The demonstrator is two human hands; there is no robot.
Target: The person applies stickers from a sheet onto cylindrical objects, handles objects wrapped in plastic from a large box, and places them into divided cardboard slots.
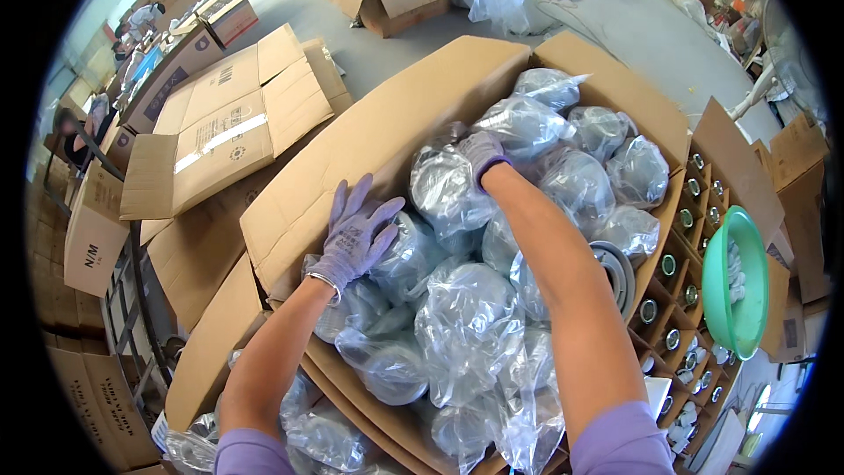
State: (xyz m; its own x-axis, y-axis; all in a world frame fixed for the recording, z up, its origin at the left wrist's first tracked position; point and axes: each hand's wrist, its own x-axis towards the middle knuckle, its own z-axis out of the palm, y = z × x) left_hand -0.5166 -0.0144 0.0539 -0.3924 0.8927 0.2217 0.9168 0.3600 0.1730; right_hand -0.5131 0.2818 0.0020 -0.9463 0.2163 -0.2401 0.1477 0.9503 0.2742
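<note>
Toward eight o'clock from right hand (482, 155): plastic-bagged bundle (447, 192), long axis unclear. Right grip hidden, cannot tell; left hand (355, 236), farther off, fingers splayed, holding nothing.

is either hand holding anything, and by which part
The left hand is spread, holding nothing. The right hand is at the upper edge of a plastic-wrapped item; whether it grips it cannot be told.

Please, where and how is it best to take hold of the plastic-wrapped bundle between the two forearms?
Probably cup the rounded body of the plastic-wrapped bundle from above: its top is exposed, while other wrapped pieces crowd its sides. The loose film near its lower end looks slack, a poorer grip.
</note>
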